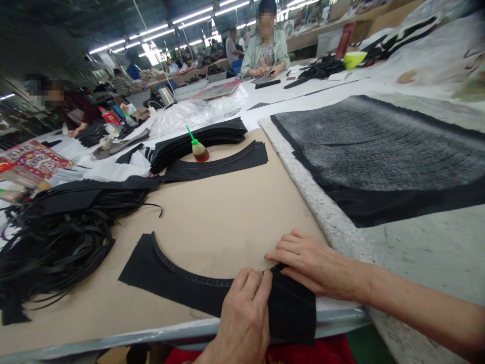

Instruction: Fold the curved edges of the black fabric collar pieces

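Note:
A black curved piece of material [182, 283] lies at the table's front edge, its right end hanging over. Along its inner curve runs a narrow folded rim with small notches. My left hand [244, 308] pinches this rim right of the middle, fingers bunched together. Close by, my right hand [314, 263] grips the rim near the right end, thumb below and fingers above. The bit of rim between both hands is partly hidden by the fingers. Farther back, a similar black curved piece [227, 164] lies flat beside a small bottle with a green nozzle [200, 151].
Tangled black strips [56, 242] lie left. Behind the bottle is a stack of black curved pieces [204, 136]. On the right, a grey-speckled black sheet [386, 146] covers part of a pale stone-like slab [424, 253]. A co-worker [265, 50] sits across the table.

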`<state>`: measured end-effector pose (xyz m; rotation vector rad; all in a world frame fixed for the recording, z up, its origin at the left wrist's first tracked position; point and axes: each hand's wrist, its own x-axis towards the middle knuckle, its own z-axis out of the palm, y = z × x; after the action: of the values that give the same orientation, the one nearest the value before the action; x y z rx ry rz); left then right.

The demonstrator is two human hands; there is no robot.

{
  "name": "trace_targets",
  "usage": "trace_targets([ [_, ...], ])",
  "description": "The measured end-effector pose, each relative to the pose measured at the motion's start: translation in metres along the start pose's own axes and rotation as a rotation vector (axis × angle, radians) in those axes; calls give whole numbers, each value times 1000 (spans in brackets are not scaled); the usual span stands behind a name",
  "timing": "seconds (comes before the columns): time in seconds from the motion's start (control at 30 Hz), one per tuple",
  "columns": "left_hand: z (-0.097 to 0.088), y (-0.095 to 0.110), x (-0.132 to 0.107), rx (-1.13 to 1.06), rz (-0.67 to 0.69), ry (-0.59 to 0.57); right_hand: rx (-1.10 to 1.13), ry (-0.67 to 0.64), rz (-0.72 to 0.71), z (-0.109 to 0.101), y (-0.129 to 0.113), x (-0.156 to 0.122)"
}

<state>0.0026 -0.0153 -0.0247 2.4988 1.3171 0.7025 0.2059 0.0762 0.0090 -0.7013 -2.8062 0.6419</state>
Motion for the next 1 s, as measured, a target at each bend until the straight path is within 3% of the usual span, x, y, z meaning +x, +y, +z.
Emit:
trace_targets([
  [0.23,0,4,2,-27,-124,-57,12,-46,17,-5,2,3],
  [0.5,0,5,6,89,-43,-63,-94,5,-118,-5,8,-6],
  [1.0,11,4,7,259,-45,-71,-107,66,-119,-3,13,-18],
])
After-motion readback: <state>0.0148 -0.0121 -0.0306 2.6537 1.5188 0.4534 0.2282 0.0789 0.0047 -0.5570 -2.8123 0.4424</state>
